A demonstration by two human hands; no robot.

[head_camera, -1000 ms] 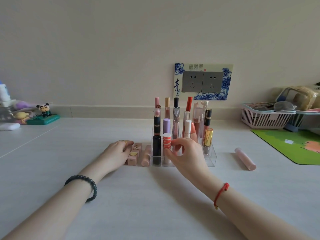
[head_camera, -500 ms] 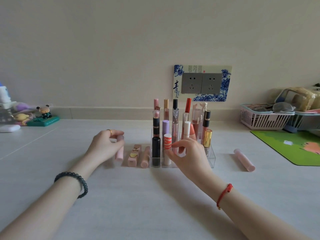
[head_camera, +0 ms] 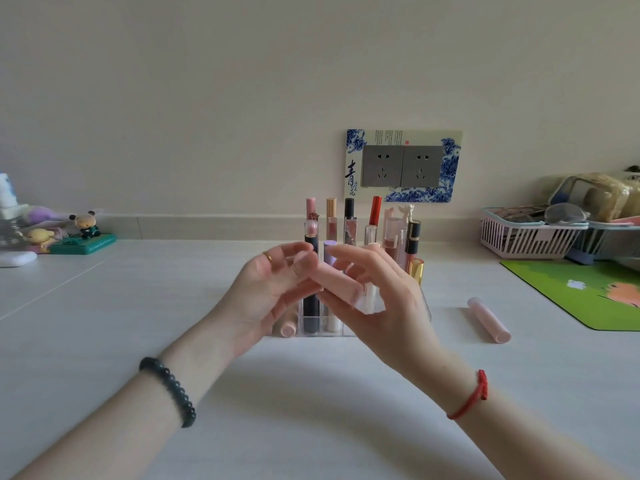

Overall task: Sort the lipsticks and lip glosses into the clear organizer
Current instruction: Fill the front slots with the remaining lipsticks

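both hands are up in front of the organizer [head_camera: 313, 328], fingers [head_camera: 375, 263] loosely curled around one pale pink tube [head_camera: 334, 277] held between them. the left hand [head_camera: 263, 289] has the near end and the right hand [head_camera: 384, 299] the other, though it's blurry. the tube looks smooth and matte. the clear organizer sits on the counter [head_camera: 311, 393] packed with upright lipsticks. another pink tube [head_camera: 488, 319] lies flat to its right.

Both hands crowd the clear organizer [head_camera: 313, 327] front; bare table [head_camera: 138, 299] lies open left.
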